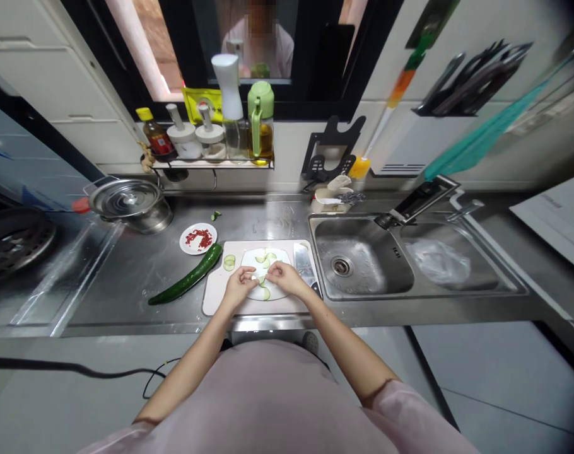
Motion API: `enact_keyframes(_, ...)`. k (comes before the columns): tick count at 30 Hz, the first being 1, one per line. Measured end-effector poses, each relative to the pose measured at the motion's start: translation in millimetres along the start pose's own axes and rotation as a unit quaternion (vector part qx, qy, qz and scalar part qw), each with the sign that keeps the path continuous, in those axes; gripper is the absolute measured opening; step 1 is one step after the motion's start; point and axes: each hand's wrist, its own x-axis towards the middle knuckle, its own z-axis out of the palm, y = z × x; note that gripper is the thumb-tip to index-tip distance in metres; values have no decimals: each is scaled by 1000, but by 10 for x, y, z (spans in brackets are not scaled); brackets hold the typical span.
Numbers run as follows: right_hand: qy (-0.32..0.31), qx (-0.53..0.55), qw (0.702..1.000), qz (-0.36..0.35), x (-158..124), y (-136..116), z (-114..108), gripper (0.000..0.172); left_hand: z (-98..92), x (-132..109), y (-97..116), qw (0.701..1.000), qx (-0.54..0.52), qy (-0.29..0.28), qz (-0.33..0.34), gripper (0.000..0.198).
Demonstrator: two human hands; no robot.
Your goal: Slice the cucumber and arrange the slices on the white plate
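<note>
A white plate (pixel 278 290) lies on the pale cutting board (pixel 214 291), with thin green-edged cucumber slices (pixel 265 294) set out on it. Over the plate's left side, my left hand (pixel 241 285) has its fingers curled and closed at a small cucumber slice. My right hand (pixel 286 279) comes in from the other side, thumb and fingertips pinched together; whatever is in the pinch is too small to make out. A few more slices (pixel 229 262) rest on the board left of the plate. The cleaver (pixel 304 263) lies flat along the board's right edge.
Left of the board lies a long cucumber (pixel 187 279), below a small white dish (pixel 185 243) of chopped red pieces. A lidded steel pot (pixel 149 215) stands farther left. The double sink (pixel 363 258) is on the right, and a condiment shelf (pixel 211 164) hangs behind.
</note>
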Motion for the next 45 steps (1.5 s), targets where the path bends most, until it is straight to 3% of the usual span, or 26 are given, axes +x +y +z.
enact_keyframes(3, -11, -57, 998, 20, -13, 57, 66, 14, -27, 6, -118, 991, 132, 0, -4, 32)
enact_keyframes(6, -29, -99, 994, 31, -16, 69, 114, 11, -42, -9, -155, 959, 284, -2, -6, 25)
enact_keyframes(10, -50, -156, 985, 45, 0, 58, 155, 12, -22, -33, -151, 924, 382, -18, -5, 21)
enact_keyframes(25, -85, -187, 978, 29, 4, 53, 160, 7, 2, -43, -140, 897, 439, -41, -4, 21)
enact_keyframes(34, -98, -215, 971, 20, 17, 10, 168, 18, -1, -47, -190, 875, 482, -45, 19, 20)
enact_keyframes(45, -75, -251, 964, 52, 24, -8, 174, 14, 21, -37, -231, 860, 507, -42, 33, 20)
